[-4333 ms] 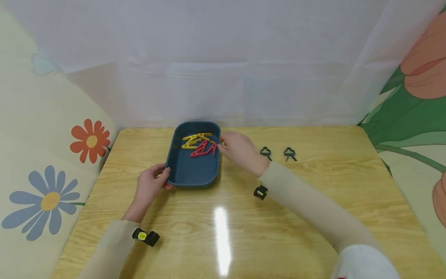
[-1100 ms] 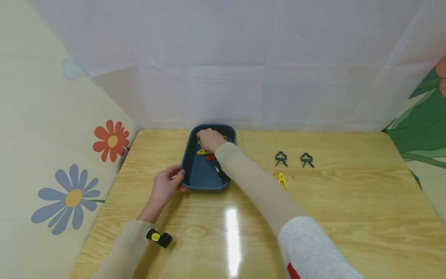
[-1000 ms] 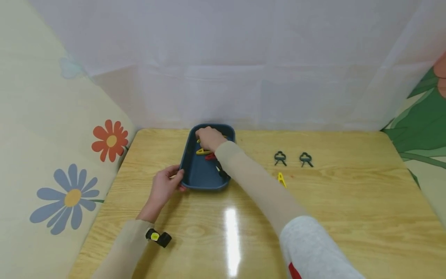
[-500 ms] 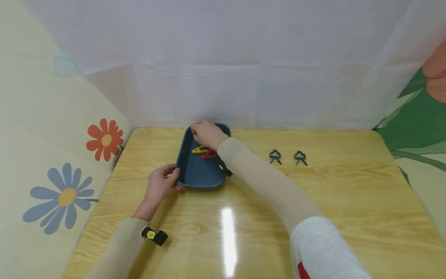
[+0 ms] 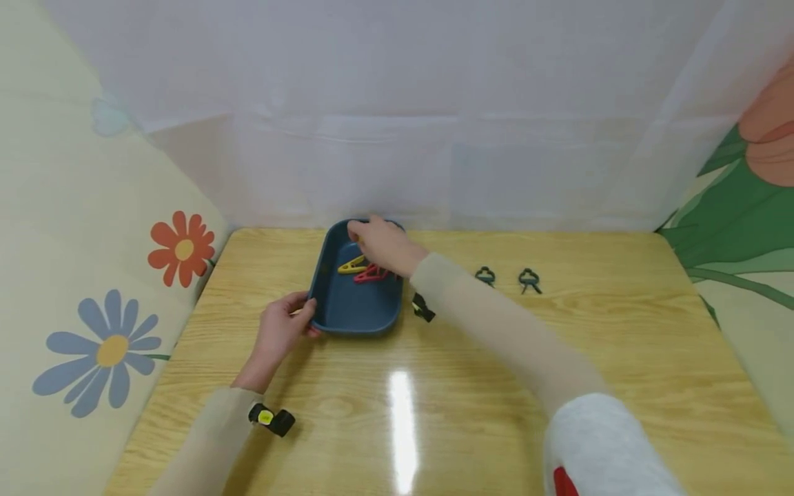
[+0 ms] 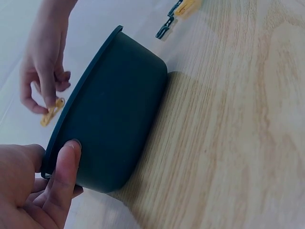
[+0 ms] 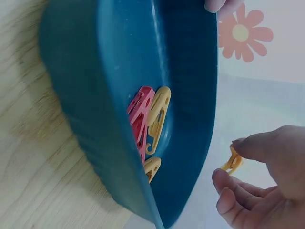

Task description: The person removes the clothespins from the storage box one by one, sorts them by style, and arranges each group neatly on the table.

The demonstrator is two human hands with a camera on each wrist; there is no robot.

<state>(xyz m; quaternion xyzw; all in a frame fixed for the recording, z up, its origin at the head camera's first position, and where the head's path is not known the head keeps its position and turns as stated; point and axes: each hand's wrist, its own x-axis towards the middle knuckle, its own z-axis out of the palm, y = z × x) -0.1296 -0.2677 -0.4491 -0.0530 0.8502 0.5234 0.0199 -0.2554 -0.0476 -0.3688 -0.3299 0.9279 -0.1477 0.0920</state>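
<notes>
A dark blue tray sits on the wooden table with a red clip and a yellow clip inside. My left hand grips the tray's near left corner, thumb on the outer wall. My right hand hovers over the tray's far end. It pinches a small yellow clip between thumb and forefinger, just outside the far rim. The right wrist view looks into the tray at red and yellow clips. The left wrist view shows that pinched clip beyond the tray.
Two dark clips lie side by side on the table right of the tray. A white curtain closes off the back, and flowered panels stand at both sides. My right forearm crosses the table between the tray and the dark clips.
My right hand has risen from among the clips to the tray's far rim with a yellow clip pinched. My arm now covers the yellow clip that lay on the table. The left hand stayed put.
</notes>
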